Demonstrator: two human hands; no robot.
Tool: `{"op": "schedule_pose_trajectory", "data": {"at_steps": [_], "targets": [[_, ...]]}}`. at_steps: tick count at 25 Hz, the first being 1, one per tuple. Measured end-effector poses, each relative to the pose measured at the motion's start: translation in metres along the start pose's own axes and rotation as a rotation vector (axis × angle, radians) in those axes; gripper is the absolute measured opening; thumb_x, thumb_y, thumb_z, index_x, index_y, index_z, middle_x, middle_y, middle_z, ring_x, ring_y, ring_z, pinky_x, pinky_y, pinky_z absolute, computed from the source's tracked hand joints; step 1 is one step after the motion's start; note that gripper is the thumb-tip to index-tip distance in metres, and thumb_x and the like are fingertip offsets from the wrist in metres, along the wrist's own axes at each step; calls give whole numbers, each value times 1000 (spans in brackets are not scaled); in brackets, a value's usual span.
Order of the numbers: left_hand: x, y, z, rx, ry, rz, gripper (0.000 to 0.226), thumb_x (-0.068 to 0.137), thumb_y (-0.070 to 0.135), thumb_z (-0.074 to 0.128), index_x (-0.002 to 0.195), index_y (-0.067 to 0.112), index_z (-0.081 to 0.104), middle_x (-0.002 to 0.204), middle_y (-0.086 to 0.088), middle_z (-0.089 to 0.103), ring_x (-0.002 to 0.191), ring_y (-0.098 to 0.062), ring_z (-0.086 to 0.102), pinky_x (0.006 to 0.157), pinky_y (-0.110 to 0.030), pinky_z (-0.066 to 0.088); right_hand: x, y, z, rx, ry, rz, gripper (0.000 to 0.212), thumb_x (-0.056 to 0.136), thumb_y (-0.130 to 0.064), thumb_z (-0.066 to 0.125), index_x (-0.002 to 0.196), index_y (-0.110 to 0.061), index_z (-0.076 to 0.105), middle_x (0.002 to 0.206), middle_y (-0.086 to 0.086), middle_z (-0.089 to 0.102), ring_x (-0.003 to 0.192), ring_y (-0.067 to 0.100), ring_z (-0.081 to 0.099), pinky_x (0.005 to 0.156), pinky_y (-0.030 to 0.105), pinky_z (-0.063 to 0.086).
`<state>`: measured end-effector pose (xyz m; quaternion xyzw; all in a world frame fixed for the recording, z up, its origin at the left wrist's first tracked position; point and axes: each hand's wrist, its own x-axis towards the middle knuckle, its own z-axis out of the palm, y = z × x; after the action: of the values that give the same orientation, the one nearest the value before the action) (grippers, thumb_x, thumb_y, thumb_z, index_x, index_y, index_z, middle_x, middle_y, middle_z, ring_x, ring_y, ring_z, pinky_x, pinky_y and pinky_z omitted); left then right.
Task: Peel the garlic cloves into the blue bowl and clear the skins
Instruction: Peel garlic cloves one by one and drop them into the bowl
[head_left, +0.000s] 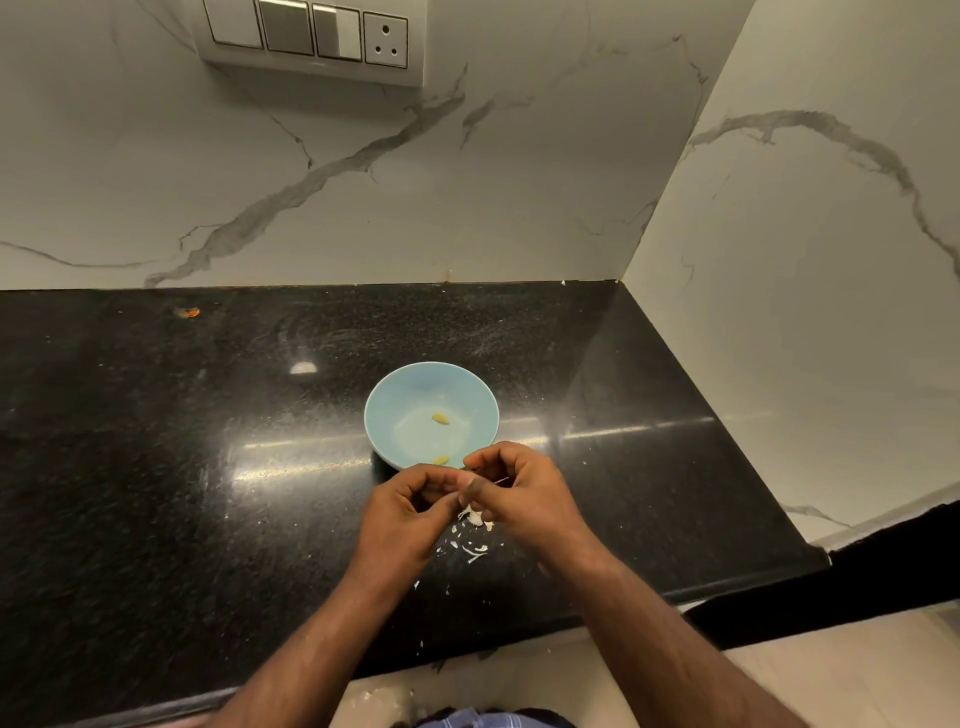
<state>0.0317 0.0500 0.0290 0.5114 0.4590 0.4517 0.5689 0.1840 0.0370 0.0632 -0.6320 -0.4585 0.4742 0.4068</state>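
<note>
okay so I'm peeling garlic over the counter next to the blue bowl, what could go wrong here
Skins are dropping on the black counter near its front edge, so some may fall to the floor. Both hands, left and right, work just beside the blue bowl, so loose skin could land among the peeled cloves.

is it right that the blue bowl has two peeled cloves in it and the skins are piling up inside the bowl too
Not quite. The bowl does hold two peeled cloves, but the skins lie on the black counter in front of the bowl, under the hands, not inside it. The head view shows this.
</note>
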Motion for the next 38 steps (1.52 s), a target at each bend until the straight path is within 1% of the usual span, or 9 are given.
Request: {"op": "schedule_pose_trajectory", "data": {"at_steps": [3, 6, 10, 14, 18, 23, 26, 32, 38], "targets": [[0, -1, -2, 15, -6, 8, 15, 81, 8, 81, 93, 16, 76, 86, -7, 79, 86, -25, 77, 82, -40, 61, 2, 1, -1, 121, -28, 47, 17, 87, -4, 77, 102, -9, 70, 86, 16, 72, 76, 22, 72, 66, 28, 57], [-2, 3, -2, -34, 0, 9, 15, 73, 19, 82, 87, 16, 78, 84, -6, 79, 84, -22, 77, 77, -28, 61, 2, 2, -3, 174, -46, 82, 19, 88, 1, 75, 104, -7, 70, 90, 18, 73, 78, 27, 70, 74, 36, 60], [-1, 2, -4, -39, -9, 5, 19, 80, -4, 77, 87, 14, 80, 86, -7, 79, 88, -22, 77, 78, -27, 61, 1, 1, -4, 192, -62, 76, 22, 87, 5, 72, 107, -6, 69, 99, 24, 72, 85, 37, 71, 81, 43, 61], [0, 1, -5, -15, -1, 2, 21, 82, -7, 75, 89, 12, 80, 88, -5, 80, 91, -21, 76, 82, -30, 61, 0, -1, -5, 176, -84, 63, 24, 90, 9, 67, 109, -5, 67, 95, 20, 71, 83, 31, 71, 75, 34, 62], [0, 2, -3, -53, 7, -9, 18, 83, -8, 75, 89, 9, 79, 86, -7, 79, 86, -20, 76, 76, -26, 61, 0, -1, -4, 80, -81, 11, 24, 92, 5, 65, 110, -11, 67, 90, 16, 70, 75, 23, 70, 74, 34, 61], [3, 3, -3, -141, 83, -51, 17, 83, -9, 74, 89, 7, 76, 81, -9, 77, 78, -16, 75, 68, -21, 58, 1, 5, -3, -210, -29, -70, 25, 91, -12, 63, 108, -31, 66, 80, 1, 70, 72, 17, 68, 71, 39, 60], [4, 4, -5, -256, 119, -77, 15, 81, -2, 77, 95, 5, 76, 89, -16, 77, 84, -20, 75, 72, -23, 58, -1, 7, -7, -316, -7, -57, 25, 92, -13, 62, 106, -33, 66, 81, -2, 69, 68, 9, 64, 68, 34, 58], [6, 5, -9, -415, 100, -148, 28, 73, 9, 76, 101, 5, 76, 96, -19, 76, 92, -25, 74, 79, -24, 60, 0, 3, -23, -349, 15, -30, 23, 89, -6, 70, 97, -27, 73, 89, -7, 74, 85, 5, 70, 84, 34, 61], [5, 12, -8, -444, 41, -182, 17, 74, 9, 77, 91, 9, 79, 94, -20, 76, 89, -26, 74, 74, -24, 60, -5, -10, -13, -108, -17, -173, 22, 87, -11, 78, 106, -21, 74, 94, 0, 77, 92, 14, 73, 87, 33, 61]]}}
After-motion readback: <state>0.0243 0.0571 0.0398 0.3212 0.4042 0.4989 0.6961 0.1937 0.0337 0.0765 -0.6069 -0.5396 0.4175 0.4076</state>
